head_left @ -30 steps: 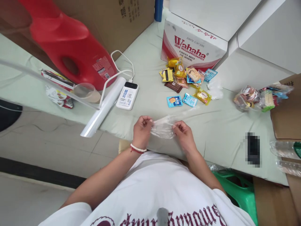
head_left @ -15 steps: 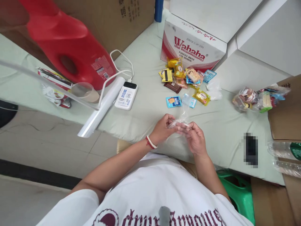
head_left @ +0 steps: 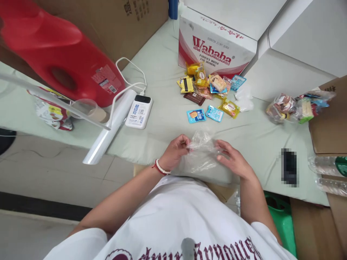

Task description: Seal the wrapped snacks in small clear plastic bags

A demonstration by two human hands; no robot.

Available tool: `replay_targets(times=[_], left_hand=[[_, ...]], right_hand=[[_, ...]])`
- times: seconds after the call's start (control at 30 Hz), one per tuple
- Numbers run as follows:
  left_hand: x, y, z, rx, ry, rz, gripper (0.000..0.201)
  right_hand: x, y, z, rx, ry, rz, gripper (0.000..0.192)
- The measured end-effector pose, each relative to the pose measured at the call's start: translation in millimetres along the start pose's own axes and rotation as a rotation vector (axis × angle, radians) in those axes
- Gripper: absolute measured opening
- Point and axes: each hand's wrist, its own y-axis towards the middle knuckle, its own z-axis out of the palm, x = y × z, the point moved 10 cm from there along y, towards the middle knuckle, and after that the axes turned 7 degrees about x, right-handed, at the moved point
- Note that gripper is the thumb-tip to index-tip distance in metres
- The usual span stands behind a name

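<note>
A clear plastic bag (head_left: 202, 153) is spread between my hands near the table's front edge. My left hand (head_left: 176, 151) pinches the bag's left side, a beaded bracelet on its wrist. At the right side, my right hand (head_left: 230, 157) has its fingers apart, the fingertips close to the bag's edge; whether they touch it is hard to see. Just beyond the bag lie two blue snack packets (head_left: 196, 116). Behind these sits a loose pile of wrapped snacks, with yellow packets (head_left: 201, 77), a brown packet (head_left: 194, 98) and a yellow-green packet (head_left: 230, 108).
A Wahaha carton (head_left: 214, 50) stands behind the snacks. To the left are a white power bank (head_left: 139, 112) with a cable, a clear film roll (head_left: 110, 128) and a big red jug (head_left: 62, 61). Bagged snacks (head_left: 282, 108) lie at right, near plastic bottles (head_left: 328, 166).
My hands have moved apart, and the bunched plastic bag is now opened out between them. My right hand has spread its fingers. The view has shifted slightly.
</note>
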Motion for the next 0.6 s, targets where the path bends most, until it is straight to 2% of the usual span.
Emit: replay_targets(times=[0.1,0.17,0.27,0.33,0.47,0.53,0.6], left_hand=[[3.4,-2.7,11.7,0.052,0.004,-0.017,0.038],[10.7,-5.1,5.0,0.007,0.04,-0.096,0.039],[14.0,-7.9,-14.3,-0.06,0.231,-0.187,0.041],[5.4,-10.0,-32.7,-0.151,0.291,-0.151,0.041],[-14.0,-28.6,-79.8,-0.455,0.15,-0.001,0.033],[-19.4,-40.7,-96.5,-0.533,0.124,0.039,0.032],[-23.4,-49.7,-107.1,-0.553,0.136,0.041,0.035]], right_hand=[[7.3,35.3,18.6,-0.002,0.04,-0.009,0.043],[9.5,53.9,29.0,-0.021,0.118,-0.023,0.037],[11.2,63.9,30.8,-0.089,0.194,-0.058,0.036],[8.0,60.2,22.9,-0.162,0.227,-0.059,0.036],[-3.5,39.6,-6.5,-0.369,0.217,-0.044,0.036],[-9.9,28.8,-19.6,-0.434,0.189,-0.031,0.036],[-14.6,20.6,-29.7,-0.46,0.123,-0.023,0.034]])
